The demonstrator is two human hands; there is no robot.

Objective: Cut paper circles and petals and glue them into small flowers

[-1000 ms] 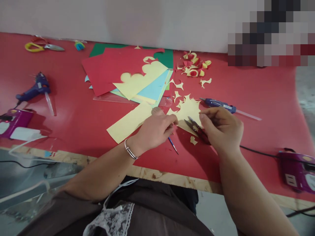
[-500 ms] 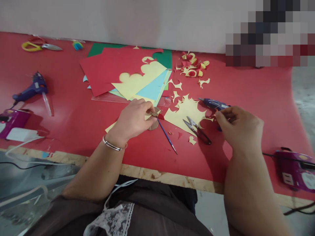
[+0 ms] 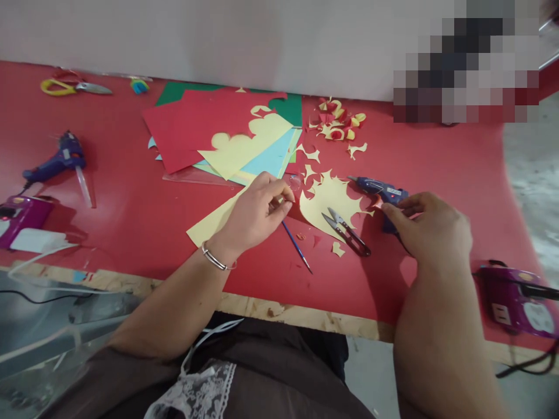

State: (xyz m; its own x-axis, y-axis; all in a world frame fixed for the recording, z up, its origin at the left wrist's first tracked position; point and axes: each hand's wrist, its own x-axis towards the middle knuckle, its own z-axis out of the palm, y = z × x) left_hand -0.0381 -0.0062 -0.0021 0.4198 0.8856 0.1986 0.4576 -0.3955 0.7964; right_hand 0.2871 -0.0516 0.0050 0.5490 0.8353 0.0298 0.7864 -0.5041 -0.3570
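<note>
- Hands first: left hand (image 3: 255, 214) is closed in a pinch at the upper end of the brush (image 3: 297, 247) and seems to grip it. Right hand (image 3: 432, 230) is curled round the handle of the glue gun (image 3: 378, 187), thumb on top.
- Left hand: a second ago it held the edge of the yellow cut-out (image 3: 325, 198). It has since let go and shifted left to the brush, whose far end rests on the bench (image 3: 131, 221) towards the front edge.
- Cut-out: no longer held, it lies flat on the bench between the two hands, just beside the left fingertips.
- Snips (image 3: 347, 231): a second ago they were in the right hand, blades at the cut-out. Now they lie loose on its lower right part, and neither hand touches them. Judged from this, the cutting has stopped and the work has passed to brush and glue.
- Right hand: it has moved right from the snips to the glue gun, which lies on the bench just right of the cut-out, nozzle pointing left. A small red scrap sits by the fingertips.
- Writing: the glue gun carries a pale label strip along its barrel, too small to read. The left power strip (image 3: 20, 212) and right power strip (image 3: 519, 294), both purple, show no legible marks. Nothing else bears readable text or a brand.
</note>
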